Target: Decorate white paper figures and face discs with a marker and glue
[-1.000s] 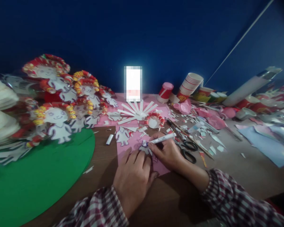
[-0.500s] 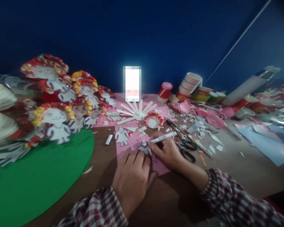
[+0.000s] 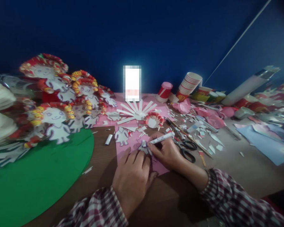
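A white marker point(image 3: 162, 138) is gripped between the fingers and thumb of my right hand point(image 3: 169, 153), its tip down by a small white paper cutout point(image 3: 144, 147). That cutout lies on a pink sheet point(image 3: 137, 137) and has a dark outline along its edge. My left hand point(image 3: 132, 171) lies flat on the sheet, fingers stretched over the cutout's near part and hiding some of it. Left of the fingers rests another outlined paper doll body point(image 3: 122, 136). The white marker cap point(image 3: 109, 139) lies on the wooden table, left of the pink sheet.
Black scissors point(image 3: 188, 149) and a long brush point(image 3: 189, 137) lie right of my hand among paper scraps point(image 3: 211, 148). A green disc point(image 3: 49, 176) and finished paper dolls point(image 3: 56, 124) are at the left. Stacked paper cups point(image 3: 189, 86) stand behind, beyond white strips point(image 3: 138, 115).
The marker in my right hand has shifted slightly left and tilted a little along the cutout's edge. My left hand stays in place.
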### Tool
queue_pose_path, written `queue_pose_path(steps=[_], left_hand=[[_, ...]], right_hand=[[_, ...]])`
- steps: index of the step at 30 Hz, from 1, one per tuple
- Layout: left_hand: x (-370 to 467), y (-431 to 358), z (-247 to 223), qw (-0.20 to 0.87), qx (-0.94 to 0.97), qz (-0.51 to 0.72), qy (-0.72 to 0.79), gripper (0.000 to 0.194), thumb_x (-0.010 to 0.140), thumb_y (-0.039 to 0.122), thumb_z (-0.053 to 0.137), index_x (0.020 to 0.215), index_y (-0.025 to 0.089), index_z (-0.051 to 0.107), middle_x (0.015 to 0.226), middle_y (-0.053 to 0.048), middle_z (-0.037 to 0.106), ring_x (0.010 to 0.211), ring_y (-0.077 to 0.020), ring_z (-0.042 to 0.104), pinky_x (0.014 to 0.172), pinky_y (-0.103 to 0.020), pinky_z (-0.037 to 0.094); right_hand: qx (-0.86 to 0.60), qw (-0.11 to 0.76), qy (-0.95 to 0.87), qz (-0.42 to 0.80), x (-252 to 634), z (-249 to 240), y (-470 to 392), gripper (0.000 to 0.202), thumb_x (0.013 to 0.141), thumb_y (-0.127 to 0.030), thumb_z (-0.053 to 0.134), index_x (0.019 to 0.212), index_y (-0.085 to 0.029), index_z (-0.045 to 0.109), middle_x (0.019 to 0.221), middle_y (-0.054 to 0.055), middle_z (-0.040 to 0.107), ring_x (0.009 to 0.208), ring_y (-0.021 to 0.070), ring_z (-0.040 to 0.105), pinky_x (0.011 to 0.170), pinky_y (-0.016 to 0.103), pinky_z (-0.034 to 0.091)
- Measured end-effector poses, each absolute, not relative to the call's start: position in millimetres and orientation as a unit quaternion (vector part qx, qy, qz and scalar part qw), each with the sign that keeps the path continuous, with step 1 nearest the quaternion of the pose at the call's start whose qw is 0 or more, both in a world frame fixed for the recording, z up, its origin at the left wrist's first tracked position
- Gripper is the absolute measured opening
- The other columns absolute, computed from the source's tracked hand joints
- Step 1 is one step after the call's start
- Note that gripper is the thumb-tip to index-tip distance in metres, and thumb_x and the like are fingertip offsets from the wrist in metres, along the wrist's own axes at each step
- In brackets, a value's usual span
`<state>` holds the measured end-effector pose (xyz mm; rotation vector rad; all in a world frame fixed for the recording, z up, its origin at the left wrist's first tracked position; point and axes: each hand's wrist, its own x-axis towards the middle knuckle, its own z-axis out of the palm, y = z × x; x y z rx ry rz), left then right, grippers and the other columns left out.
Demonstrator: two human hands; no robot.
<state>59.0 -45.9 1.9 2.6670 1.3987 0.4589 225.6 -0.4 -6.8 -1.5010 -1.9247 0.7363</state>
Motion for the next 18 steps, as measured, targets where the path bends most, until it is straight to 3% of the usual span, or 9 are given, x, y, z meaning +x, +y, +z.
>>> queue_pose_path(steps=[18], left_hand=[[58.9, -45.4, -1.7, 0.032, 0.876, 0.166, 0.451, 0.036, 0.083, 0.038, 0.058, 0.108, 0.013, 0.063, 0.105, -0.010, 0.063, 0.100, -0.0282, 0.056, 0.096, -0.051, 0.040]], right_hand=[[-0.565, 0.295, -0.718, 0.280, 226.3, -4.4, -0.7, 0.017, 0.086, -0.036, 0.054, 0.083, -0.020, 0.056, 0.064, -0.003, 0.057, 0.057, 0.0113, 0.051, 0.058, 0.022, 0.041]])
